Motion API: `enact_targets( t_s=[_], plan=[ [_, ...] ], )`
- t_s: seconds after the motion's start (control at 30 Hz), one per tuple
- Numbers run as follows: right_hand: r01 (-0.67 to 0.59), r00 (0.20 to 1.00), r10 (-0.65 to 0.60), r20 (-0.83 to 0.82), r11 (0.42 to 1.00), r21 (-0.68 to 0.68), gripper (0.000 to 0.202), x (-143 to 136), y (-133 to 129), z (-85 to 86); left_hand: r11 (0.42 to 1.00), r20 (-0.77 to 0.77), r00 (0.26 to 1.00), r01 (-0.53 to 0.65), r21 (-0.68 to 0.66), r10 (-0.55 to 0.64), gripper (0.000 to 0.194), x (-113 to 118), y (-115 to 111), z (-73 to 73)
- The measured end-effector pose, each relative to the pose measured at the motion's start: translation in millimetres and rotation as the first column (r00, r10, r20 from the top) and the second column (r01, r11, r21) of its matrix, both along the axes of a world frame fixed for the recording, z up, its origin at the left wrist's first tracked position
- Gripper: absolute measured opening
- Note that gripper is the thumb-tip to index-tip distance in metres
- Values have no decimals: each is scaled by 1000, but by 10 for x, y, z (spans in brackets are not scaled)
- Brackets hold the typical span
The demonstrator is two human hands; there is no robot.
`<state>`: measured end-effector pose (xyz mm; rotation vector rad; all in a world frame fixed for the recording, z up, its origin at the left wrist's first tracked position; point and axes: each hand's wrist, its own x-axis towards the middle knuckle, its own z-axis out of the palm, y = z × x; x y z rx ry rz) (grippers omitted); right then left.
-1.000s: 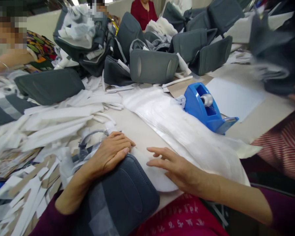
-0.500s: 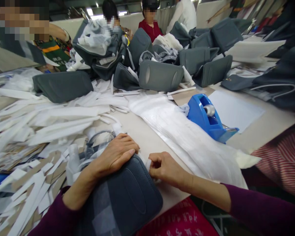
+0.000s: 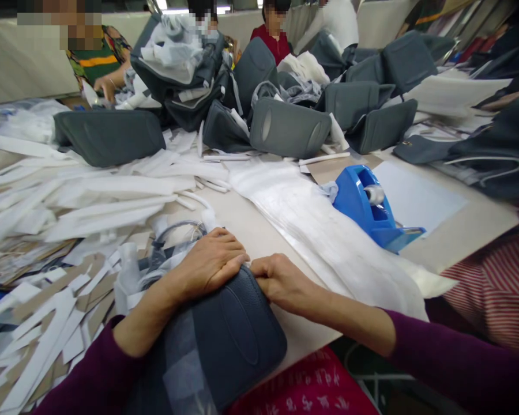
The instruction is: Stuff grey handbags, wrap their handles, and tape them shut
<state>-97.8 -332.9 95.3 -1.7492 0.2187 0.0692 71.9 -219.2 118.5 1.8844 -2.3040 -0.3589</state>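
A dark navy handbag (image 3: 237, 340) lies at the table's near edge, its lower part wrapped in clear film. My left hand (image 3: 216, 260) rests over its upper corner, fingers curled round the edge. Against the bag's right edge, close to the left fingertips, my right hand (image 3: 283, 282) is closed in a pinch. Whatever those fingers hold is hidden behind them. Beside my left wrist, clear plastic and a wrapped handle (image 3: 179, 227) stick out from the bag.
A blue tape dispenser (image 3: 363, 207) stands on the right, by a stack of white foam sheets (image 3: 311, 219). White and brown strips (image 3: 69, 311) cover the left side. Several grey bags (image 3: 289, 127) are piled at the back, with people beyond. A striped sleeve (image 3: 493, 282) is at right.
My right hand has moved left and slightly up against the bag's edge, and the white piece at its fingers no longer shows. My left hand stays on the bag.
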Motion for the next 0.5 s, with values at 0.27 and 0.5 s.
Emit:
enact_targets(
  t_s=[0.27,0.5],
  plan=[
    [373,912,-385,-142,922,-105,69,-661,499,33,999,127,992,-12,-40,17,35,-53,-33,-87],
    [445,892,-443,-87,896,-3,81,-483,709,-166,994,157,987,-19,-108,36,32,-95,-40,-61]
  ],
)
